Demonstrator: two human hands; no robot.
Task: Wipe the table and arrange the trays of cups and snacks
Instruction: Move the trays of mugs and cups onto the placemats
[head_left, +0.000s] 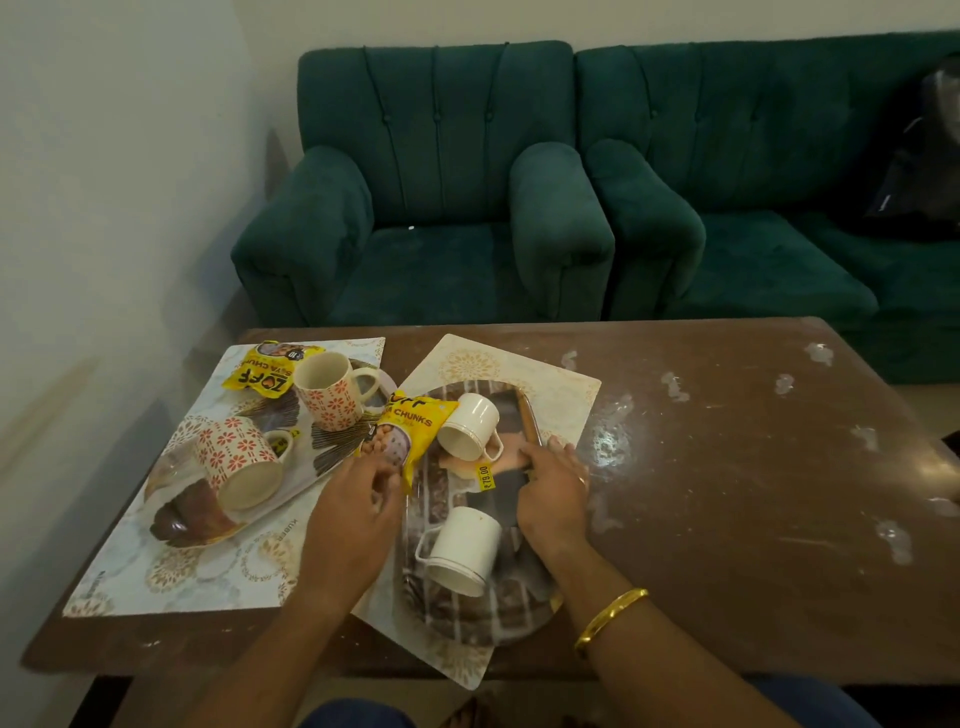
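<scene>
On the stained worktop (727, 493) at frame centre, our left hand (358, 499) pinches a yellow packet (410, 431); our right hand (553, 486) grips the tray (467, 618) rim.

Dim, warm indoor light. Glare patch on the table (613, 441) top near its middle, fainter sheen at its right edge. Soft shadows under the cups. Wide-angle view bends the table's edges and the sofa (727, 208); left wall smeared; overall mildly soft.

two trays (524, 616) side by side on table (727, 493), sofa (571, 208) behind
</scene>
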